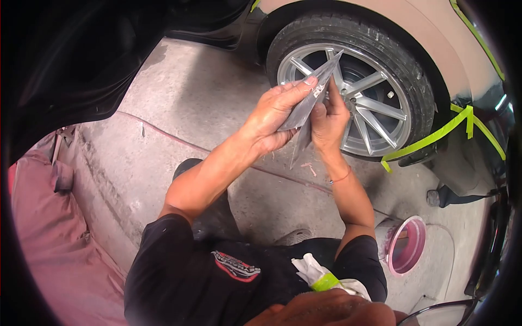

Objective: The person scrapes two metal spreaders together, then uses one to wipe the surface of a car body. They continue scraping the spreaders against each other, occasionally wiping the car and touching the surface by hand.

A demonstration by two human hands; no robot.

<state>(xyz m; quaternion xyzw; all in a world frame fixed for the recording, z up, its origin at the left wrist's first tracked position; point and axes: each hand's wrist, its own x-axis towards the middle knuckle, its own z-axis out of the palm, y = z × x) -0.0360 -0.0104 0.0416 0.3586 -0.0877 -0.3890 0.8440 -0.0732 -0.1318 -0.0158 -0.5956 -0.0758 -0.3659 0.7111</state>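
Concrete floor (168, 146) under wheel (368, 83) | left hand (272, 113), right hand (331, 124): gripping sheet (311, 104) before wheel | apparently steadying folds

Floor: a grey concrete floor (163, 92), scuffed and stained, crossed by a thin reddish hose (179, 139).
Light: bright on the open concrete, with a broad shadow below the black panel (76, 70) at upper left.
Lower left: dusty pink cloth (60, 217) in loose folds.
Car behind: a silver-spoked wheel (380, 107) under a beige fender (435, 38), with yellow-green tape (429, 141) beside it.
Right: a pink-rimmed bucket (422, 244).
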